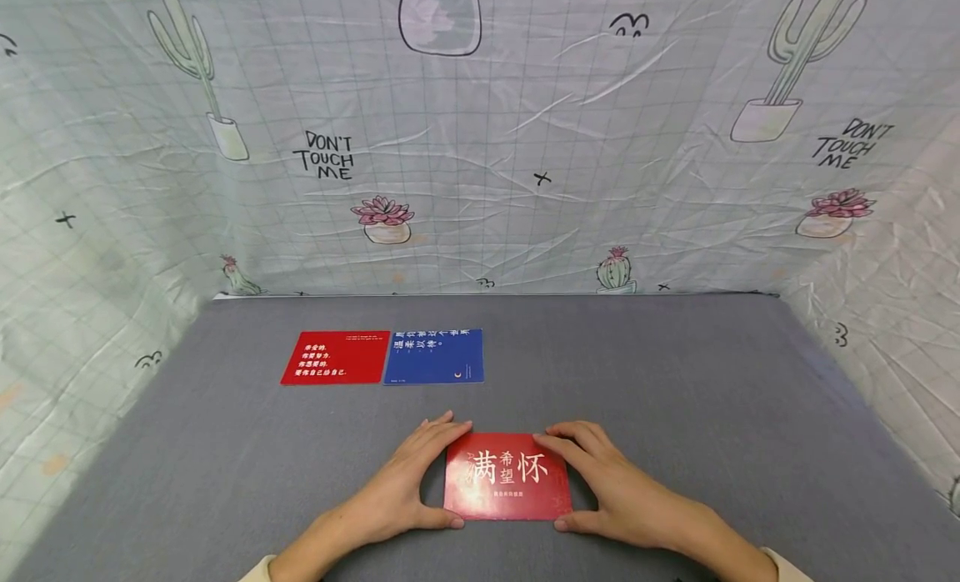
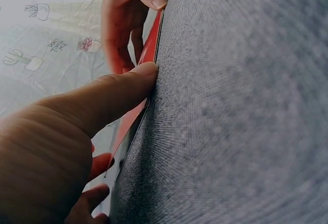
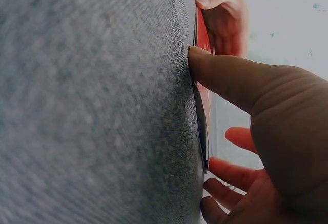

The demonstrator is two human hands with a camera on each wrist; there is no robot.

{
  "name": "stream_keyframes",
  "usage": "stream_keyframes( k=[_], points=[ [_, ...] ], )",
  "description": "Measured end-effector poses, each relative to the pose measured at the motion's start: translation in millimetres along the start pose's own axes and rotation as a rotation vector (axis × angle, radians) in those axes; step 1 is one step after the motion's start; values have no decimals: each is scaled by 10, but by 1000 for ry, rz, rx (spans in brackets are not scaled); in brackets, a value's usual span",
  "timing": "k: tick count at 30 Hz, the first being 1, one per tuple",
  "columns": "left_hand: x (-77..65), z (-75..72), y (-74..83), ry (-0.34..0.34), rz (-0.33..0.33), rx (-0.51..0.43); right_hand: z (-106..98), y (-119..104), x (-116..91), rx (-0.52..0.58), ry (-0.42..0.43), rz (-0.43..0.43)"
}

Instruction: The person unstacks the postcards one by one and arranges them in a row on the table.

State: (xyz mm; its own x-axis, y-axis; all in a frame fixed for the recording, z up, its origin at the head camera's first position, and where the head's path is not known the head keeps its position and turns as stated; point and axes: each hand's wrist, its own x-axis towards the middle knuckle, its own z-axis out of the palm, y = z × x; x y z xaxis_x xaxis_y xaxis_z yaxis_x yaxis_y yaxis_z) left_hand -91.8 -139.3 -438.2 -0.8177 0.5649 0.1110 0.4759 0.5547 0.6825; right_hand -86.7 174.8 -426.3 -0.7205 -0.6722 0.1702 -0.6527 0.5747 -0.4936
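Your left hand [image 1: 401, 484] and right hand [image 1: 624, 489] hold a red card with large white characters [image 1: 507, 484] between them, one at each side, on the near part of the grey tabletop [image 1: 675, 373]. Your left fingers are clamped on the card's left end: the thumb meets the near edge close to the corner, and fingertips reach the far edge. Your right fingers are clamped likewise on the right end. The wrist views show both thumbs against the card's near edge, low beside the tabletop; whether its whole underside touches the surface, you cannot tell from these angles. Beyond your left hand lie two flat cards, well apart from the held one: a red card with small white text [image 1: 334, 358] and, just beside it on the right, a blue card [image 1: 435, 361]. A pale cloth with cactus drawings [image 1: 487, 148] stands behind the tabletop.
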Motion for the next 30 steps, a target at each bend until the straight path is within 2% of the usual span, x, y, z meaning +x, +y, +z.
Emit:
stream_keyframes(
  k=[7, 13, 20, 30],
  points=[
    [-11, 9, 1, -3, 22, -12, -2, -2, 4, -4, 17, -31],
    [-5, 8, 9, -13, 59, -15, -24, -17, -4, 26, 1, -9],
    [11, -24, 61, -37, 62, -53, -68, -22, -3, 25, 13, -10],
    [107, -116, 102, 17, 120, -11, -167, 29, 29, -4, 64, -70]
  ],
)
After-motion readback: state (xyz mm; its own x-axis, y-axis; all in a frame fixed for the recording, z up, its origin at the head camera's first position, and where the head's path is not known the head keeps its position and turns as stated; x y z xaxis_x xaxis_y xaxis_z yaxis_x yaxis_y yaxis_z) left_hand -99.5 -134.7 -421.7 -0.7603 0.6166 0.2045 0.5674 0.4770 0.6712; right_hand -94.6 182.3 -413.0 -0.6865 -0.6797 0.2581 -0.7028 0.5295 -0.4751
